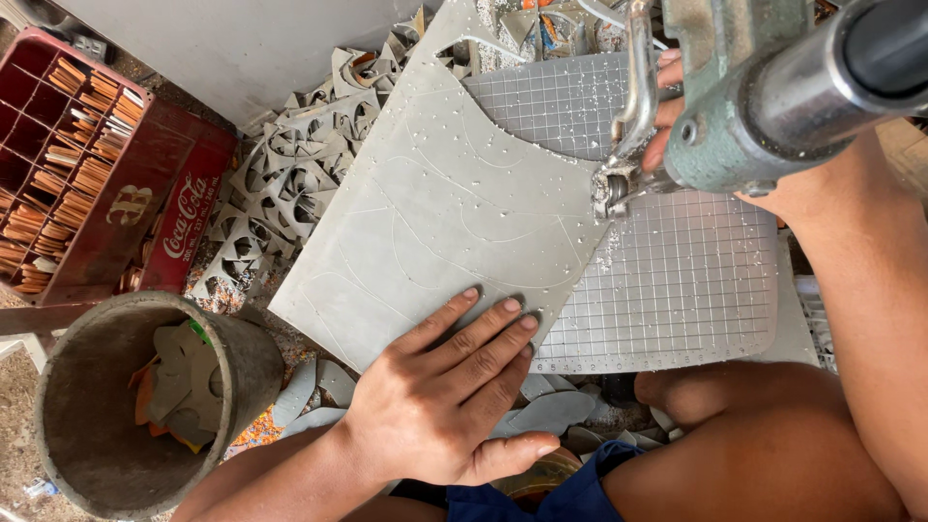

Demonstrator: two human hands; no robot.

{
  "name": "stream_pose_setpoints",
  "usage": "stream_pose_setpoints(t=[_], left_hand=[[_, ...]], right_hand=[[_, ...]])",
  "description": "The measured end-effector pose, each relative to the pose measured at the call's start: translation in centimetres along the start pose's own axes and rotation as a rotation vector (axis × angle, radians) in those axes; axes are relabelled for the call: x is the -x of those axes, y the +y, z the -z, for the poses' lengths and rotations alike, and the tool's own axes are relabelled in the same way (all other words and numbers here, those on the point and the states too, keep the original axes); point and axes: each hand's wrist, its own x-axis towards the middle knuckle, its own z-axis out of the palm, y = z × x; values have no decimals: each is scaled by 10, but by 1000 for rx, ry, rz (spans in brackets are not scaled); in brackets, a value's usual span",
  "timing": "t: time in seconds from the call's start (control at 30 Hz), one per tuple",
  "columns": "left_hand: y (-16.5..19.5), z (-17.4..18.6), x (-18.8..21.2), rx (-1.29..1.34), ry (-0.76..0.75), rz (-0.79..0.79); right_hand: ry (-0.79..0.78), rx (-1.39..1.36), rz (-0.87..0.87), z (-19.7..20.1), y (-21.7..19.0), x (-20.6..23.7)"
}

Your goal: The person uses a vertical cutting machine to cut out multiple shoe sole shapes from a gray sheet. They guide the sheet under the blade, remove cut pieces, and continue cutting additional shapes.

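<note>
A large grey sheet [435,203] with drawn curved outlines lies tilted over a gridded cutting mat [677,280]. My left hand [445,387] presses flat on the sheet's near corner, fingers spread. My right hand [667,116] is mostly hidden behind a green metal machine head [744,106]; only fingertips show beside it, touching the sheet's far edge. The machine's cutting tip [611,193] meets the sheet's right edge, and white chips are scattered around it.
A red partitioned crate [145,184] with copper-coloured pieces stands at left. A grey bucket [58,406] with offcuts sits at lower left. Grey cut-out scraps [290,184] pile behind the sheet. My bare knees [754,435] are at the bottom right.
</note>
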Motion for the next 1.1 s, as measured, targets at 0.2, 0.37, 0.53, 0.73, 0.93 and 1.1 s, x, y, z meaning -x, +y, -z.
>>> stream_pose_setpoints(t=[0.2, 0.37, 0.53, 0.73, 0.93, 1.1], left_hand=[[1, -1, -3, 2, 8, 21], [-2, -1, -5, -1, 14, 18], [-3, -1, -6, -5, 10, 24], [-5, -4, -12, 6, -24, 54], [15, -11, -24, -323, -141, 298], [49, -9, -17, -223, -256, 337]], right_hand=[[-53, 240, 124, 4, 1, -21], [-58, 307, 126, 6, 7, -30], [-54, 330, 108, 10, 11, -35], [-33, 370, 88, 19, 16, -38], [145, 488, -32, 32, -7, -28], [316, 581, -314, -31, -116, -4]])
